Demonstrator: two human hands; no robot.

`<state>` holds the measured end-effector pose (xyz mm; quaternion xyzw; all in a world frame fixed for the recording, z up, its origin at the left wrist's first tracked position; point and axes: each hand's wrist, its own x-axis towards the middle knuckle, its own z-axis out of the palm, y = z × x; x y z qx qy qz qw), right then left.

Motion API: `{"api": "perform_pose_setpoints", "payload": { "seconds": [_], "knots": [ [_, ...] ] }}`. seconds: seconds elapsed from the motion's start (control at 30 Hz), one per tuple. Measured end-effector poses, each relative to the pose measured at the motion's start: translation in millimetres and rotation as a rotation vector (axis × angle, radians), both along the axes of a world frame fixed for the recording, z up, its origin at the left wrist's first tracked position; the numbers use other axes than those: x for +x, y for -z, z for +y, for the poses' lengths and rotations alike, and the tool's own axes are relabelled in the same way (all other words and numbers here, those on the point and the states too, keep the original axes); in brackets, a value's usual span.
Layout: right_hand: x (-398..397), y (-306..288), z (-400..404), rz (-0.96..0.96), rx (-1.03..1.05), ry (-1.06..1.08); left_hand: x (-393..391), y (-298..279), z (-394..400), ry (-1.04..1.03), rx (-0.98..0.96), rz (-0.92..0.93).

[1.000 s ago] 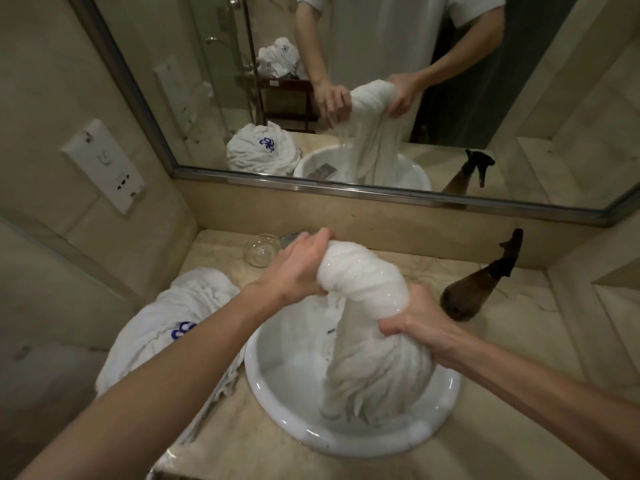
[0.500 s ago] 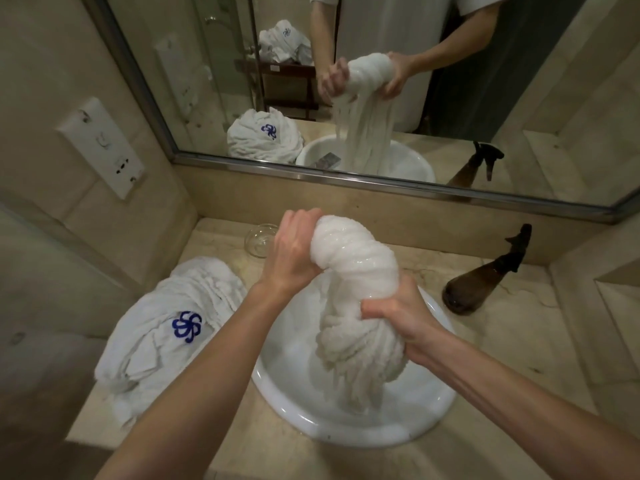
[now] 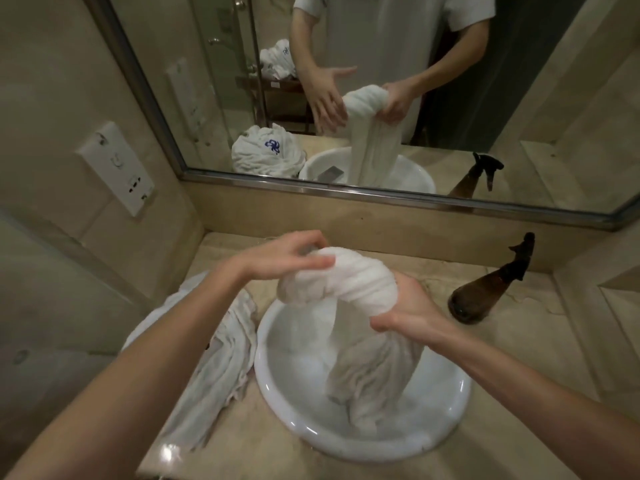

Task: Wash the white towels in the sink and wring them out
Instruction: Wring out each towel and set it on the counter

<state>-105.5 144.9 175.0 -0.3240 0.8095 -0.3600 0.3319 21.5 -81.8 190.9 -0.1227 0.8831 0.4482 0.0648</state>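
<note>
A wet white towel (image 3: 349, 282) was bunched into a thick twisted roll above the sink (image 3: 446, 420), its loose ends hanging down into the white bowl and resting on the bottom. The right hand (image 3: 405, 313) gripped the right end of the roll — fingers wrapped under and around it, thumb across the front. The left hand (image 3: 287, 254) was at the left end of the roll with its fingers spread and relaxed; the fingertips lay on or just above the cloth, and the view did not show a firm hold. In the mirror (image 3: 519, 98) that hand appeared with an open palm beside the towel.

A second towel (image 3: 221, 362), also white, lay crumpled on the stone counter (image 3: 519, 344) just left of the sink, one edge touching the rim. A brown spray bottle (image 3: 485, 289) with a black trigger lay tilted on the counter to the right of the sink, near the back wall. A white socket panel (image 3: 116, 168) sat on the left wall. The mirror showed the person's white short-sleeved shirt and more towels on a dark stand behind — details there were small and soft.
</note>
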Motion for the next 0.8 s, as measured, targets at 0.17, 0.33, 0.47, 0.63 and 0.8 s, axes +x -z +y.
{"api": "perform_pose_setpoints", "payload": {
  "seconds": [0.17,0.33,0.47,0.63,0.8],
  "knots": [
    [1.8,-19.0,-5.3,0.341,0.046,-0.268,-19.9,-14.0,6.8,-0.081,0.357,-0.430],
    [11.6,-18.2,-8.9,0.517,0.014,-0.496,-31.3,1.5,45.7,0.114,0.651,-0.642],
    [11.1,-5.4,-2.1,0.447,-0.087,-0.495,-23.3,16.2,61.3,0.100,0.648,-0.559],
    [-4.4,23.3,11.0,0.315,-0.139,-0.444,-10.1,9.3,69.2,0.183,0.539,-0.542],
    [-23.4,56.6,41.3,-0.174,-0.105,-0.506,8.4,2.0,78.4,0.178,0.397,-0.398]
  ]
}}
